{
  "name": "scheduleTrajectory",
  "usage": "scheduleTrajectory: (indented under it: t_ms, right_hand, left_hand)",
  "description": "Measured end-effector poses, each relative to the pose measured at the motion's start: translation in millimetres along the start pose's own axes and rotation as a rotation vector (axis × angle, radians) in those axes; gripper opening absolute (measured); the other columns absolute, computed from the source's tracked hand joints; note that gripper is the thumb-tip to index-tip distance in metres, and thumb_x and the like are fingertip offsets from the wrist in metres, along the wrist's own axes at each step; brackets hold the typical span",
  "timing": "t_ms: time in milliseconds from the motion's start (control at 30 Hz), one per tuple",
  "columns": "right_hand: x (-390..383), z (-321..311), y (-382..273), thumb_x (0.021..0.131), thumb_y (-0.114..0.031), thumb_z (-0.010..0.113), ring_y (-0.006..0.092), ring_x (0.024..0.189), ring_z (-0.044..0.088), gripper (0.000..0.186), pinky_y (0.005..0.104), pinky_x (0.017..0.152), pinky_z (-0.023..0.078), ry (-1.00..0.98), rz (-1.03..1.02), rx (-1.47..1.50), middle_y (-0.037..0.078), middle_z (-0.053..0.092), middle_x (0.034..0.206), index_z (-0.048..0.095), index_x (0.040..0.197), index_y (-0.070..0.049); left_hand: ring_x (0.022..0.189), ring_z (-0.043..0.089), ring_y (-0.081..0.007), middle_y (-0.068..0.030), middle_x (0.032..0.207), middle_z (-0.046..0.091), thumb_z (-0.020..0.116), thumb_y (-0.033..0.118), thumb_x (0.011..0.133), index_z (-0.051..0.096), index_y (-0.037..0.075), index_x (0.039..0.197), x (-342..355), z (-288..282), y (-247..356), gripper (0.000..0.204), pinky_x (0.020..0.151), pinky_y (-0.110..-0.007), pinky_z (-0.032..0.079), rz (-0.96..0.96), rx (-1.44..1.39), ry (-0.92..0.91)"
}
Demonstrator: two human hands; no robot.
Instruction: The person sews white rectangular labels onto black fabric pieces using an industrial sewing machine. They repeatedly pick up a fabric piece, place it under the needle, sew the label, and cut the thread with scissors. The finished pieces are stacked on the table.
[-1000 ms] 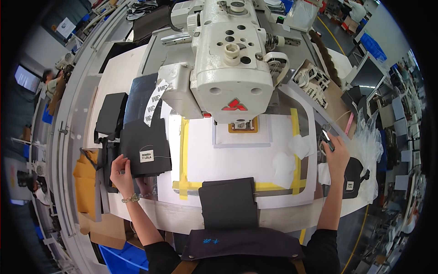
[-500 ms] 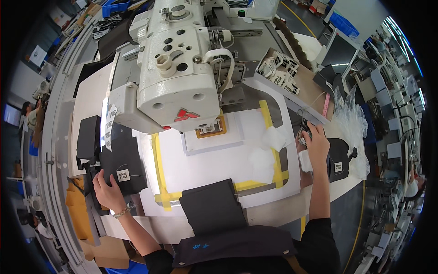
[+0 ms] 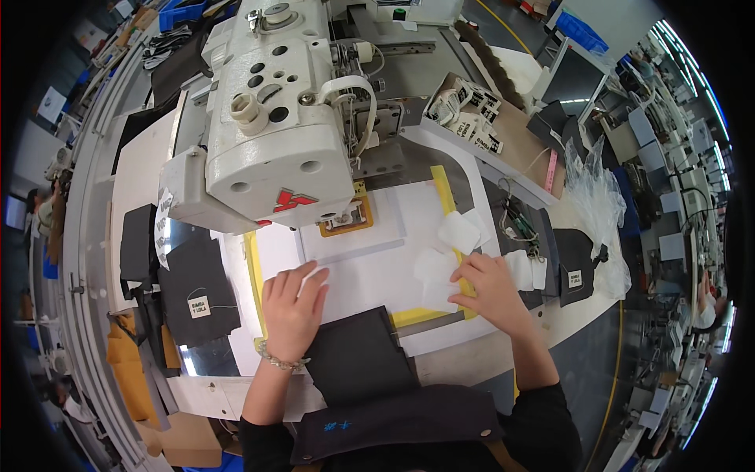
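Observation:
My left hand [image 3: 292,316], fingers loosely stretched and holding nothing visible, hovers over the lower left of the white work sheet [image 3: 354,279] framed with yellow tape. My right hand [image 3: 494,293] is at the sheet's right side, its thumb and fingers apart beside thin white squares [image 3: 440,267]; whether the fingertips touch them I cannot tell. Between my forearms lies a stack of black fabric pieces [image 3: 358,358] at the near edge. Above the sheet stands a white sewing machine head [image 3: 283,149], with an orange frame [image 3: 346,223] under its needle area.
To the left lies a black fabric piece [image 3: 200,291] with a small pale label and a loose thread. Dark-handled tools [image 3: 517,222] rest right of the sheet. A box of labels [image 3: 464,110] stands at the back right, near clear plastic bags [image 3: 594,189].
My left hand has left the labelled black piece and moved right over the sheet. My right hand has come away from the dark tools, leftward to the white squares. The view has shifted slightly.

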State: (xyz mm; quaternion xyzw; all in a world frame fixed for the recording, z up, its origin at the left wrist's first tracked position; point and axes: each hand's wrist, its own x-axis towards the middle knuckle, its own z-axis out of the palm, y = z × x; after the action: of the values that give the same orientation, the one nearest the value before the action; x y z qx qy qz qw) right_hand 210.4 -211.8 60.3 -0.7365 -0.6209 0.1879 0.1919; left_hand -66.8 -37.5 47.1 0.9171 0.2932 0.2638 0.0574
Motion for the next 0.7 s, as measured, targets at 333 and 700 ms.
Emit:
scheduleTrajectory:
  t_ms: [333,700]
  right_hand:
    - [-13,18,-5,0.076,-0.016,0.075,0.0190,0.087,0.057,0.017,0.0348,0.080,0.035,0.075,0.033,0.054,0.000,0.058,0.088,0.060,0.083,-0.012]
    - [9,42,-69,0.083,-0.003,0.071,0.0098,0.076,0.059,0.012,0.0260,0.069,0.043,0.151,0.181,0.854,0.001,0.063,0.080,0.061,0.087,-0.006]
  left_hand:
    - [0.086,0.060,-0.0205,-0.0033,0.103,0.065,0.076,0.009,0.072,0.066,0.010,0.101,9,18,38,0.030,0.073,-0.033,0.044,0.126,-0.339,-0.120]
    - [0.074,0.065,-0.0149,-0.0067,0.094,0.071,0.077,0.004,0.078,0.068,0.004,0.104,3,7,49,0.028,0.067,-0.025,0.050,-0.323,-0.924,-0.348]
